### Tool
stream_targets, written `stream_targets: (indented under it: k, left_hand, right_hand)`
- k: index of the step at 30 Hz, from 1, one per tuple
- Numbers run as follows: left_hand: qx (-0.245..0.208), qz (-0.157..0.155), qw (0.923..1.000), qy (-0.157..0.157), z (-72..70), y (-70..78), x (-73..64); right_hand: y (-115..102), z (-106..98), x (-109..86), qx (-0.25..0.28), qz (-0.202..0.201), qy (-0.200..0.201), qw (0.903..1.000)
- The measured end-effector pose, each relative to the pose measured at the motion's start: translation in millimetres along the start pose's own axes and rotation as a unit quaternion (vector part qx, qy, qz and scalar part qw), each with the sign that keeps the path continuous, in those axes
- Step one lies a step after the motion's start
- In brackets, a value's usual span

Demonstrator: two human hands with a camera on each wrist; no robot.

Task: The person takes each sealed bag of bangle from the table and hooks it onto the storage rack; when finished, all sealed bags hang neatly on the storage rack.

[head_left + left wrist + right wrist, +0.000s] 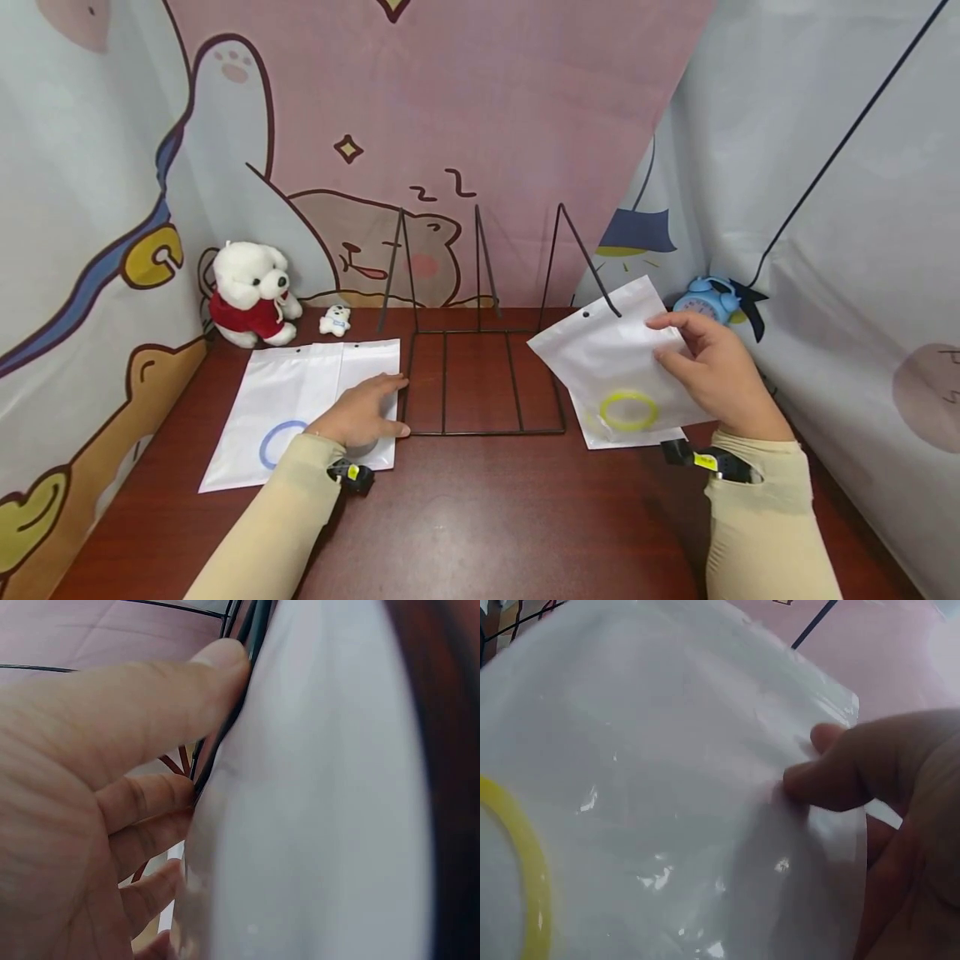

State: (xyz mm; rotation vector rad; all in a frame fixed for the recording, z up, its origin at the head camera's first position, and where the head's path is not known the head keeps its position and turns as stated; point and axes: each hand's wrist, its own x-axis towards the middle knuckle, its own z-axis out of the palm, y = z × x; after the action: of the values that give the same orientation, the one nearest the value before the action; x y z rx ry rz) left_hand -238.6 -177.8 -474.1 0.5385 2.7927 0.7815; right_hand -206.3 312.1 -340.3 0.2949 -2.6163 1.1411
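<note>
My right hand (716, 371) pinches a white plastic bag (592, 358) near its right edge, thumb in front. A yellow ring (628, 412) shows on that bag, which is tilted above the table. The tip of the black wire rack's (483, 433) right arm overlaps the bag's top edge; whether it passes through a hole, I cannot tell. On the left, my left hand (358, 414) lies over white bags (247, 392) with a blue ring (270, 446). Its spread thumb and fingertips touch the rack's left base wire (238, 697).
Behind the left bags sit a white plush bear (247, 300) in red and a small white dog figure (335, 321). A blue alarm clock (705, 298) stands behind my right hand. More white plastic (637, 440) shows under the raised bag. Printed curtains surround the brown table (480, 517).
</note>
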Motion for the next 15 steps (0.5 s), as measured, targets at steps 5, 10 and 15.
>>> stream_targets:
  k: [5, 10, 15]
  left_hand:
    - [-0.001, -0.004, 1.0000, -0.003, -0.5, 1.2, -0.3]
    - [0.002, -0.004, 1.0000, -0.003, -0.5, 1.4, 0.1]
    - [0.004, -0.001, 1.0000, -0.001, -1.7, 0.7, 0.3]
  right_hand:
    - [0, -2, -2.9, 0.006, -0.016, -0.016, 0.9997]
    - [-3, -3, -6.9, 0.015, -0.016, -0.036, 0.9991]
    - [-6, -6, -10.4, 0.038, -0.038, -0.031, 0.9981]
